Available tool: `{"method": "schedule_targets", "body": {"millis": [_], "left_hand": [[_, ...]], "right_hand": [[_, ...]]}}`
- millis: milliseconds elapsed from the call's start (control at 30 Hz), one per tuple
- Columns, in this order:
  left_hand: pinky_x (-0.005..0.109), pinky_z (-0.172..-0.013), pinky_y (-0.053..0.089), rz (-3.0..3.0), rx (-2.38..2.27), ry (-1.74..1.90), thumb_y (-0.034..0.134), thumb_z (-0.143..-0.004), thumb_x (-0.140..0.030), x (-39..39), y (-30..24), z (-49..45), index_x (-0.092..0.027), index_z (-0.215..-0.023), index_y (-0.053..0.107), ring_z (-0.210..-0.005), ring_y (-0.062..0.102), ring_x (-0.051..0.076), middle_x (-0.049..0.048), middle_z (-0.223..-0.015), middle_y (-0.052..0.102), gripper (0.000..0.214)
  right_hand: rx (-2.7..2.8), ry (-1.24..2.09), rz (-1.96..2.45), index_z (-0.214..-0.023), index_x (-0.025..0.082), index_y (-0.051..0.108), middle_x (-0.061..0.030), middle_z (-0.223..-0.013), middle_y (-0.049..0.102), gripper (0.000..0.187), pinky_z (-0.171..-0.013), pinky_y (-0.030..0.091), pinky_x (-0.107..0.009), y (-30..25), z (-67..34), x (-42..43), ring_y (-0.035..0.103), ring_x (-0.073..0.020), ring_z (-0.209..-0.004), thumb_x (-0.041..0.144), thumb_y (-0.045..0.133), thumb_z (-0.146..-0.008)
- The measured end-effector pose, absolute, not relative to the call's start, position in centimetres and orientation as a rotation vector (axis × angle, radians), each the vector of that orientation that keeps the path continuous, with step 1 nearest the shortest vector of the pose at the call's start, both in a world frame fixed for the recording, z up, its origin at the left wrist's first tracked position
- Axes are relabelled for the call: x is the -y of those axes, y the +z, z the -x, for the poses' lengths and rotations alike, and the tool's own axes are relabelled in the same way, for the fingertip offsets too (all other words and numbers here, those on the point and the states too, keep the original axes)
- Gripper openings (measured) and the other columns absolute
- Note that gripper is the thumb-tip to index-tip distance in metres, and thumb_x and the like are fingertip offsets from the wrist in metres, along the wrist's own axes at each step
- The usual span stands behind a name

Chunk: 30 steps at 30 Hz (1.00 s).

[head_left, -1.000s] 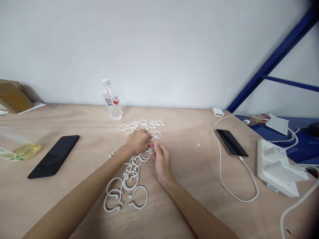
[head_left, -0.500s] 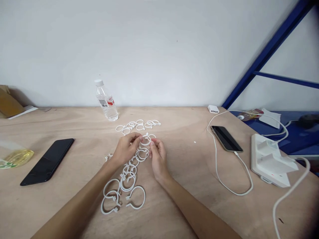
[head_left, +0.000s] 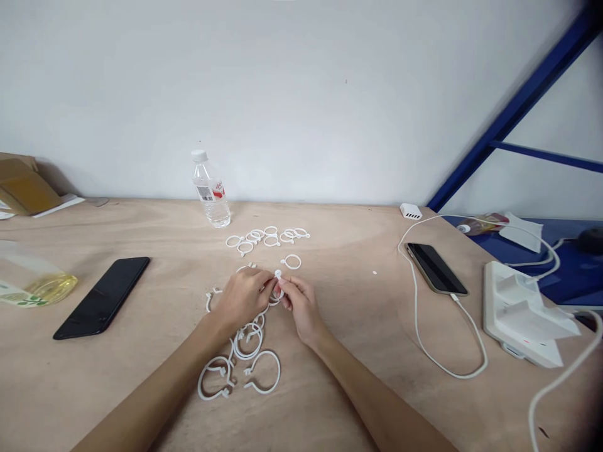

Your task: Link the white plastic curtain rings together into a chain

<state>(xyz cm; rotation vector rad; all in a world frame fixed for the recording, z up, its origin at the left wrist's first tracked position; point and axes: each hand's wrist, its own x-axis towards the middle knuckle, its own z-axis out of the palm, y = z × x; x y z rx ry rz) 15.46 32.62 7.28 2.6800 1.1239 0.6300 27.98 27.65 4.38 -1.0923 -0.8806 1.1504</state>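
My left hand (head_left: 244, 293) and my right hand (head_left: 300, 306) meet near the middle of the table. Between their fingertips they pinch a white plastic ring (head_left: 278, 274) with a small round tab; most of it is hidden by the fingers. Just beyond my hands lies a closed white ring (head_left: 293, 262). Farther back, several closed rings (head_left: 272, 240) are grouped together. Nearer to me and partly under my left hand are several open rings, among them one gaping ring (head_left: 279, 371) by the front of the pile.
On the wooden table (head_left: 348, 364) stand a water bottle (head_left: 213, 198) and, at left, a black phone (head_left: 103, 296) beside a container of yellow liquid (head_left: 47, 289). At right, a charging phone (head_left: 437, 269), its white cable and a power strip (head_left: 513, 311) lie on the wood.
Both hands have drawn slightly nearer to me, keeping a white ring pinched between them. The ring just beyond the hands now shows fully. The whole view has shifted a little.
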Motion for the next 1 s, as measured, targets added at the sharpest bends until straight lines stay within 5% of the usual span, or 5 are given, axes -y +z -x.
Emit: {"method": "schedule_targets", "body": {"millis": [400,600,733,900,1000], "left_hand": [[0.021,-0.048,0.025,-2.285,-1.31,0.704,0.047,-0.081,-0.025,-33.3,7.7,-15.8,-0.012,-0.049,0.055,-0.045,0.038,0.007,-0.0033,-0.045,0.047,0.036],[0.021,-0.057,0.037,-2.378,-1.109,0.63,0.049,-0.074,-0.015,-33.9,8.5,-14.6,-0.016,-0.067,0.07,-0.058,0.051,0.011,-0.0004,-0.062,0.064,0.022],[0.023,-0.068,0.045,-2.448,-0.98,0.506,0.049,-0.065,-0.006,-35.0,9.2,-14.4,-0.023,-0.089,0.075,-0.076,0.06,0.015,0.002,-0.087,0.07,0.038],[0.03,-0.086,0.045,-2.6,-1.027,0.51,0.047,-0.075,-0.01,-36.7,8.8,-16.7,-0.02,-0.105,0.069,-0.097,0.059,0.02,0.0066,-0.101,0.067,0.039],[0.032,-0.082,0.047,-2.731,-1.03,0.368,0.051,-0.08,-0.018,-37.5,8.1,-18.7,-0.021,-0.11,0.066,-0.096,0.059,0.022,0.0097,-0.105,0.063,0.034]], "right_hand": [[1.152,0.979,1.095,-0.058,0.018,0.053,0.0029,-0.057,0.045,0.034,-0.055,0.033,-0.024,4.9,-28.1,-26.9,0.041,-0.0119,-0.057,0.041,0.053,-0.083],[1.072,0.838,1.193,-0.069,0.018,0.065,-0.0013,-0.071,0.06,0.029,-0.067,0.041,-0.026,4.4,-27.8,-27.3,0.055,-0.016,-0.072,0.038,0.053,-0.085],[0.917,0.687,1.257,-0.079,0.019,0.066,-0.0041,-0.087,0.064,0.023,-0.08,0.042,-0.029,4.0,-27.9,-27.6,0.057,-0.0183,-0.086,0.035,0.052,-0.086],[0.857,0.684,1.27,-0.085,0.019,0.063,-0.0032,-0.089,0.062,0.021,-0.079,0.042,-0.029,3.8,-27.9,-27.7,0.056,-0.0176,-0.086,0.036,0.05,-0.086],[0.835,0.677,1.283,-0.085,0.019,0.061,-0.0031,-0.088,0.061,0.021,-0.079,0.042,-0.029,3.8,-27.9,-27.7,0.055,-0.0178,-0.086,0.036,0.05,-0.086]]}}
